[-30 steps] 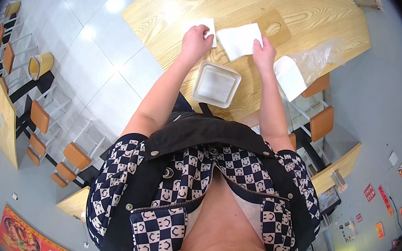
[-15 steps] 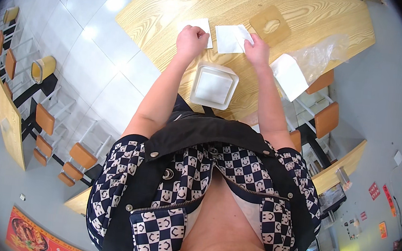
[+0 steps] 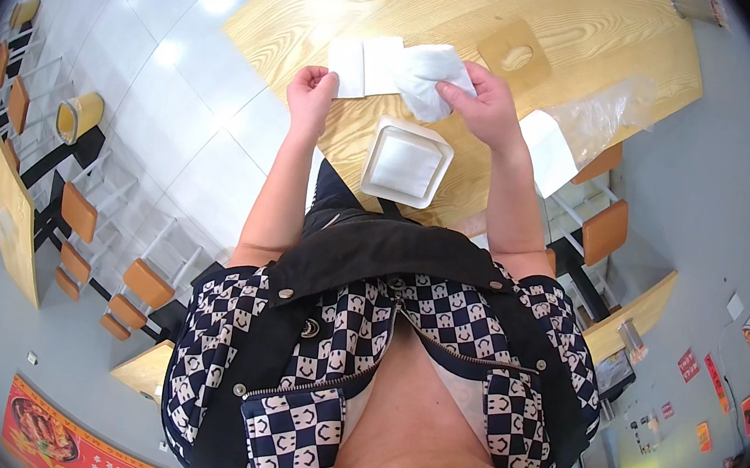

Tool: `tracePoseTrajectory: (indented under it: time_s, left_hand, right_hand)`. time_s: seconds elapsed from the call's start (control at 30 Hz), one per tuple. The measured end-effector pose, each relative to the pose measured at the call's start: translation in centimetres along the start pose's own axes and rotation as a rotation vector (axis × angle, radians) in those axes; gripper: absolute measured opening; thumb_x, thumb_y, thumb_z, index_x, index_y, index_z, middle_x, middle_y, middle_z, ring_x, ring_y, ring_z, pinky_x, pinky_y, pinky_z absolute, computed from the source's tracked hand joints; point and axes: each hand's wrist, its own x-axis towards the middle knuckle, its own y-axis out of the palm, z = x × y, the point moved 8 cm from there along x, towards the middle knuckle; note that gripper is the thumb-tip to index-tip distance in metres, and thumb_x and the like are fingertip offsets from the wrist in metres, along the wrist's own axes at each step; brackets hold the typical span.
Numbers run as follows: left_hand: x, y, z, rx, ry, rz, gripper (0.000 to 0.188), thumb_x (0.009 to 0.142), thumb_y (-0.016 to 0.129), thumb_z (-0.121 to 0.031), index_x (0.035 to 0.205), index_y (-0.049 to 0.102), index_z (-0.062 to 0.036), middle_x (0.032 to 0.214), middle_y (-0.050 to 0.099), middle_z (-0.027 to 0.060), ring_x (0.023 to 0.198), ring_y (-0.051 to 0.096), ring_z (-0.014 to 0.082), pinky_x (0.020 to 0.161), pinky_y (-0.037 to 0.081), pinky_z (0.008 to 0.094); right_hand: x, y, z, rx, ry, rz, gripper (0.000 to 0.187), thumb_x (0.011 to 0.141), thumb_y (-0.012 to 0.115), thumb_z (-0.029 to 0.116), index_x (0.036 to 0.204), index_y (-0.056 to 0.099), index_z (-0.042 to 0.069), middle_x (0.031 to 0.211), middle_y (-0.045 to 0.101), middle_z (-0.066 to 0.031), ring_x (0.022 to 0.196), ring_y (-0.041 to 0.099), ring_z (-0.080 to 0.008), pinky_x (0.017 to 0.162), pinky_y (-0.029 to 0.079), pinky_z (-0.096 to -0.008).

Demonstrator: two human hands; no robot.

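My left hand (image 3: 312,96) is closed at the left edge of a folded white paper napkin (image 3: 348,68), pinching it between thumb and fingers. Another folded napkin (image 3: 381,64) lies beside it, the two overlapping. My right hand (image 3: 487,106) grips a looser, crumpled-looking white napkin (image 3: 425,75), thumb on top, just right of the folded ones. Between my forearms, near the table's front edge, stands a white square napkin box (image 3: 444,170) without a lid. A stack of white napkins (image 3: 403,165) sits inside it.
A tan square lid with an oval hole (image 3: 516,54) lies on the wooden table (image 3: 364,2) beyond my right hand. At right, a white napkin stack (image 3: 546,150) sits in torn clear plastic (image 3: 609,108). Orange-seated chairs (image 3: 605,225) stand beside the table. A metal canister (image 3: 697,6) is far right.
My left hand has shifted left and slightly nearer me, now at the napkin's left edge. The napkin in my right hand has become spread and rumpled, reaching further left.
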Motion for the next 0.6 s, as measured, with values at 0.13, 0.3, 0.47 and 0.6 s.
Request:
tracePoseTrajectory:
  time_s: [0.13, 0.3, 0.47, 0.6]
  left_hand:
    - [-0.3, -1.0, 1.1, -0.170, -0.068, -0.053, 0.011, 0.079, 0.059, -0.008, 0.085, 0.054, -0.0010, 0.072, 0.057, 0.0028, 0.058, 0.050, 0.0073, 0.052, 0.042, 0.0214]
    - [-0.3, -2.1, 2.4, -0.243, -0.085, -0.131, 0.011, 0.079, 0.060, -0.008, 0.085, 0.052, -0.0021, 0.072, 0.057, 0.0026, 0.059, 0.051, 0.0080, 0.052, 0.044, 0.0220]
    - [-0.8, -3.3, 2.3, -0.246, -0.113, -0.196, 0.012, 0.081, 0.059, -0.009, 0.087, 0.051, -0.0028, 0.075, 0.057, 0.0029, 0.061, 0.051, 0.0082, 0.052, 0.044, 0.0226]
    - [-0.8, -3.8, 2.9, -0.252, -0.124, -0.245, 0.012, 0.082, 0.058, -0.011, 0.088, 0.051, -0.0033, 0.076, 0.056, 0.0031, 0.063, 0.051, 0.0084, 0.053, 0.044, 0.0227]
  right_hand:
    - [1.9, 0.4, -2.1, 0.292, 0.058, -0.104, 0.020, 0.082, 0.059, 0.005, 0.101, 0.060, -0.003, 0.088, 0.064, -0.0050, 0.078, 0.059, -0.0096, 0.069, 0.047, -0.0238]
    - [3.7, 0.2, -9.8, 0.254, 0.139, -0.278, 0.020, 0.082, 0.058, 0.006, 0.099, 0.059, -0.004, 0.089, 0.064, -0.0062, 0.076, 0.059, -0.0107, 0.067, 0.048, -0.0248]
    - [3.5, 0.1, -12.7, 0.042, 0.157, -0.343, 0.021, 0.079, 0.059, 0.008, 0.096, 0.059, -0.004, 0.085, 0.064, -0.0077, 0.074, 0.059, -0.0106, 0.064, 0.047, -0.0247]
    - [3.2, 0.1, -12.1, -0.038, 0.100, -0.372, 0.020, 0.079, 0.058, 0.009, 0.094, 0.059, -0.004, 0.082, 0.064, -0.0086, 0.073, 0.060, -0.0121, 0.065, 0.047, -0.0263]
